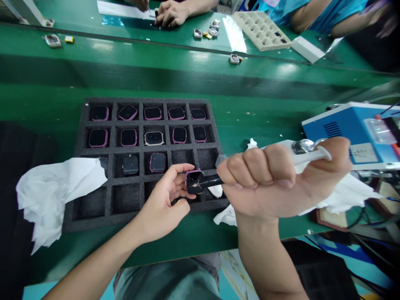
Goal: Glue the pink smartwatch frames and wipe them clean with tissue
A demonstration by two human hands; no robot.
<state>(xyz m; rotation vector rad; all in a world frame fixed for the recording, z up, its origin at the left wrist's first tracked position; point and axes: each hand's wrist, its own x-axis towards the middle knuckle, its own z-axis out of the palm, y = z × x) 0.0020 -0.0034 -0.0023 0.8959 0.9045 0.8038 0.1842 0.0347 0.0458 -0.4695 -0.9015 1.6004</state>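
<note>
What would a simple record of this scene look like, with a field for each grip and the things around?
Left grip: holds a purple-framed watch
Right grip: closed around a tool, black end at the watch; contact unclear
Tray: dark, compartmented; top two rows hold five watches each
Left side: white cloth overlapping the tray
Right side: blue box-shaped machine
Far side: another person's hand

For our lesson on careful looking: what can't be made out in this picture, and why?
Head view:
Dark tray, third row from far side, leftmost slot: contents mostly hidden by white cloth.
Held tool: middle hidden inside right hand.
Blue box: end cut off by picture's right edge.
Its label: print too small and blurred.
</note>
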